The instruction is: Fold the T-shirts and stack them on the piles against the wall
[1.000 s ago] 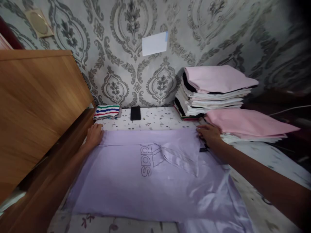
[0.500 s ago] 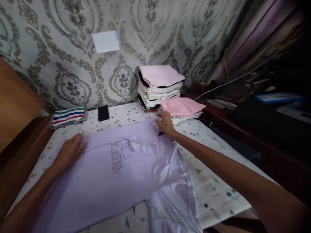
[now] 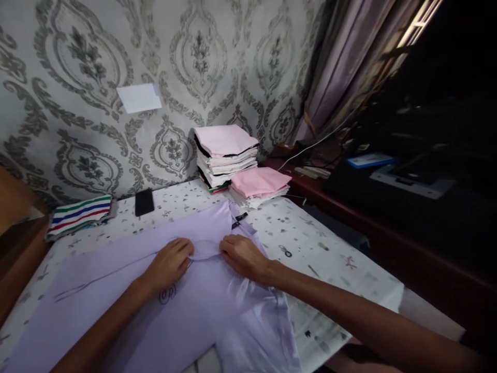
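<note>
A lilac shirt with dark outlined lettering lies spread on the patterned tabletop, its satiny sleeve hanging toward the near side. My left hand is closed on a fold of the shirt near the lettering and covers most of the print. Close by to the right, my right hand pinches the same strip of fabric, which stretches raised between the two hands. A dark neck label shows at the collar, just beyond my right hand.
Against the wall stands a tall stack of folded clothes, with a shorter pile topped in pink before it. At the left lie a black phone and striped folded cloth. A dark desk borders the right side.
My left hand has moved right and my right hand has come nearer from the collar; both now hold the shirt's fabric at the chest. The camera view has turned to the right.
</note>
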### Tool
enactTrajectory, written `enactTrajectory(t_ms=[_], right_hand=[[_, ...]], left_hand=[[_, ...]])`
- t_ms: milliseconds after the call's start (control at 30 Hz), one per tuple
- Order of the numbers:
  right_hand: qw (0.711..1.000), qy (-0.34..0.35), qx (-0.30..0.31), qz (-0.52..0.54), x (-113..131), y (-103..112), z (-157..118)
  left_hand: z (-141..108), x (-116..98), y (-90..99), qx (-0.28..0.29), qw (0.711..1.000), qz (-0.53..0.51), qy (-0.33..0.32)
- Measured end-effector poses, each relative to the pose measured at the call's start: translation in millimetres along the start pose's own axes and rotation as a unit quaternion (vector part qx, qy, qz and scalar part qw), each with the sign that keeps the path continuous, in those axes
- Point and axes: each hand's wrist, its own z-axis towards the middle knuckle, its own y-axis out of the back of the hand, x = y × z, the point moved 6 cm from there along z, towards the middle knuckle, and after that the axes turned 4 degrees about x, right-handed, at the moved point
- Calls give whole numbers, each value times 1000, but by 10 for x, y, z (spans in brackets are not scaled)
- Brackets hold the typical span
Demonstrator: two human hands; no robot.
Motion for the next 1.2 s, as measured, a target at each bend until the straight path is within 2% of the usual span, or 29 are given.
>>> enactTrajectory(t_ms=[67, 133, 233, 300, 433, 533, 600, 700, 800, 933, 1033, 1100, 1200], right_hand=[[997, 15, 16, 73, -37, 39, 37], [992, -7, 14, 127, -149, 79, 154], [988, -81, -69, 110, -391, 182, 466], [987, -98, -108, 63, -497, 194, 708], [994, -72, -85, -12, -667, -7, 1052], [991, -116, -63, -28, -939, -184, 1081], [987, -143, -54, -39, -1104, -275, 1053], [986, -145, -62, -62, -1240, -363, 1052], [987, -122, -83, -69, -1293, -416, 1122], [986, -113, -88, -82, -1225, -411, 1164], [986, -89, -114, -82, -946, -340, 1071], [990, -28, -119, -70, -654, -336, 989], [994, 71, -72, -45, -281, -426, 880]], left_hand=[[-10, 24, 64, 10, 1000, -23, 11], [17, 69, 124, 11, 998, -50, 34], [145, 202, 153, -17, 992, -89, 88], [264, 308, 90, -34, 988, -94, 117], [472, 453, -214, 4, 990, -27, 137], [531, 476, -400, 54, 988, 23, 143], [512, 461, -432, 83, 983, 28, 160], [390, 458, -356, 114, 973, 17, 199], [101, 597, -209, 131, 955, -2, 265], [-580, 939, 61, 105, 920, -14, 377], [-1181, 1210, 253, 84, 890, -3, 447], [-1568, 1385, 347, 82, 866, 21, 494], [-2040, 1590, 440, 61, 836, 62, 542]])
